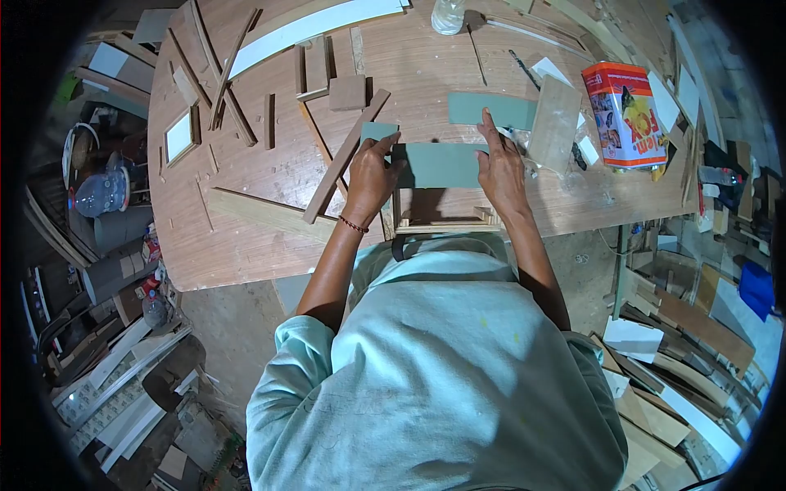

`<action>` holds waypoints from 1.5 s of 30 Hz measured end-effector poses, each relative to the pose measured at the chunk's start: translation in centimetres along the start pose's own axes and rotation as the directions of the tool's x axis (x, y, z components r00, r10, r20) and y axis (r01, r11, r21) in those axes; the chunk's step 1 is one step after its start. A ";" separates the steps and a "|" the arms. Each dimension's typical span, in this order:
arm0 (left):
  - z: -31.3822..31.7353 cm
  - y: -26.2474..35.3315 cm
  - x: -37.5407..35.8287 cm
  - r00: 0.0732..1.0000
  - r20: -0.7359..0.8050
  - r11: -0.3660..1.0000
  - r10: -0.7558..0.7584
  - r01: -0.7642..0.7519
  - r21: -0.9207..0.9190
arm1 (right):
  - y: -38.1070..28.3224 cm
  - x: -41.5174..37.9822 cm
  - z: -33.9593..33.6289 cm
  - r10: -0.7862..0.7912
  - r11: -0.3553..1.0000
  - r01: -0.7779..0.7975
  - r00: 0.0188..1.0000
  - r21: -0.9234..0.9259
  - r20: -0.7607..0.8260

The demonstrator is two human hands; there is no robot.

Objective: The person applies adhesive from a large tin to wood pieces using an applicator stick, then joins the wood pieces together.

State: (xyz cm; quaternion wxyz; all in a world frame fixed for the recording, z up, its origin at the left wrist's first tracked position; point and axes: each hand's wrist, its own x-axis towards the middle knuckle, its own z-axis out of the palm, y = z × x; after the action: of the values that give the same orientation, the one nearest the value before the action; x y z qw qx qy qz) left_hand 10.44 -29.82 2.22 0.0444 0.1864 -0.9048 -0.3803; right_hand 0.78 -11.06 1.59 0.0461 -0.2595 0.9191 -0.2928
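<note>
A flat green rectangular panel (440,165) lies across a small wooden frame (438,227) at the table's near edge. My left hand (372,178) grips the panel's left end, fingers bent and thumb against it. At the opposite end, my right hand (503,173) holds the panel between thumb and fingers, its index finger pointing forward. A smaller green piece (379,130) shows just beyond my left fingers. Another green panel (479,107) lies beyond my right fingertips. The undersides of both hands' grips are hidden.
Wood strips (347,155) and a long plank (270,214) lie to the left. A red-and-white tin (626,114) stands at the right beside a pale board (555,124). A clear jar (448,15) is at the back. Wood offcuts (688,327) pile up beyond the table.
</note>
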 end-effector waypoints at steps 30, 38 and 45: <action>0.6 -1.8 -1.4 0.977 0.004 0.901 -0.215 0.200 -0.386 | -4.5 2.3 4.6 -0.143 0.958 0.195 0.960 -0.210 0.242; 1.3 -2.9 -1.3 0.971 0.054 0.860 -0.231 0.230 -0.456 | -5.1 2.7 5.0 -0.069 0.994 0.088 0.970 -0.072 0.234; 2.0 -2.3 -1.8 0.942 -0.026 0.744 -0.335 0.247 -0.621 | -5.6 2.2 5.0 -0.174 0.981 0.163 0.980 0.104 0.098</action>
State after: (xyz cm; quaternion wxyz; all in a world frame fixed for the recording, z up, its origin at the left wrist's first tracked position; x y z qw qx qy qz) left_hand 12.36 -29.26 -0.68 0.1035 0.3264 -0.6882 -0.6397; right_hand 2.55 -18.64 0.77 0.0822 -0.3491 0.8750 -0.3252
